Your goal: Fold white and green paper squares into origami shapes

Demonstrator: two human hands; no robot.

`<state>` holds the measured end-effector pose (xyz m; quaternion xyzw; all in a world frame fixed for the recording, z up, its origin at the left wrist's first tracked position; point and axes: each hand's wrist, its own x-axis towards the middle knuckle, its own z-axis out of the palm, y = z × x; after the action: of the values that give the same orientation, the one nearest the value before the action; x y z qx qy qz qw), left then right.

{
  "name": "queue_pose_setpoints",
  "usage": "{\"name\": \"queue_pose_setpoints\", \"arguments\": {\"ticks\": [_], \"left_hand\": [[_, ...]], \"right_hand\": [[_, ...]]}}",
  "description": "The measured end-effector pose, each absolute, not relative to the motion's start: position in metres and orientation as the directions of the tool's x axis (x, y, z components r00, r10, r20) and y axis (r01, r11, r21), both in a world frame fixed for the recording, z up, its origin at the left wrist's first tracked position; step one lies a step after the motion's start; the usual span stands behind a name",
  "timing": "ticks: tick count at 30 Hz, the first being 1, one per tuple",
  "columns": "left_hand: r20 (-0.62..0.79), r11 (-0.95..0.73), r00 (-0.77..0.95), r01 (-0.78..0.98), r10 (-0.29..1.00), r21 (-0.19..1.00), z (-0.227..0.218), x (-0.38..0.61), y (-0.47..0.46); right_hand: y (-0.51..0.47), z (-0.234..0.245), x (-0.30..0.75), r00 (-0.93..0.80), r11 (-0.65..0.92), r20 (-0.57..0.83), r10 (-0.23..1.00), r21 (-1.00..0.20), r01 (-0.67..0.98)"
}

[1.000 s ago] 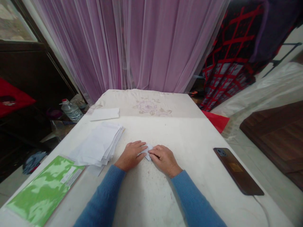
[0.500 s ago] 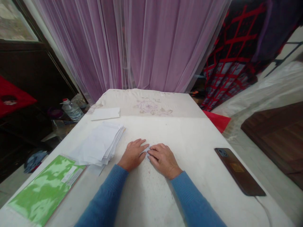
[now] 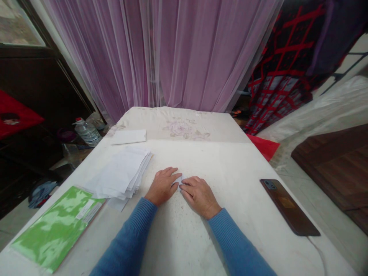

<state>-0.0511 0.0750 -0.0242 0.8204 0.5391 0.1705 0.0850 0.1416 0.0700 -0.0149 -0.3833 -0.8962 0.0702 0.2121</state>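
My left hand (image 3: 163,186) and my right hand (image 3: 198,193) lie side by side on the white table (image 3: 230,168), fingertips meeting over a small folded white paper (image 3: 179,180). Both hands press flat on it with fingers stretched, and only a sliver of the paper shows between them. Blue sleeves cover both forearms. A loose stack of white sheets (image 3: 120,172) lies just left of my left hand.
A green packet (image 3: 56,226) in clear wrap lies at the near left edge. A folded white sheet (image 3: 129,136) sits farther back left. A dark phone (image 3: 289,206) with a cable lies at the right edge. Purple curtains hang behind the table; a water bottle (image 3: 86,132) stands beyond its left side.
The hands have closed together over the small paper, so less of it shows than a second ago. The left fingers reach slightly farther forward.
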Motion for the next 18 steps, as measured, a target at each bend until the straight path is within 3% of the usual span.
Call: {"name": "queue_pose_setpoints", "arguments": {"ticks": [7, 18], "left_hand": [[0.162, -0.377, 0.342, 0.867, 0.926, 0.326, -0.022, -0.049, 0.075], [0.192, -0.408, 0.365, 0.867, 0.911, 0.285, -0.027, -0.050, 0.073]], "right_hand": [[0.045, -0.017, 0.146, -0.642, 0.689, 0.253, 0.724, -0.215, 0.692], [0.036, -0.024, 0.152, -0.625, 0.682, 0.275, 0.730, -0.236, 0.693]]}}
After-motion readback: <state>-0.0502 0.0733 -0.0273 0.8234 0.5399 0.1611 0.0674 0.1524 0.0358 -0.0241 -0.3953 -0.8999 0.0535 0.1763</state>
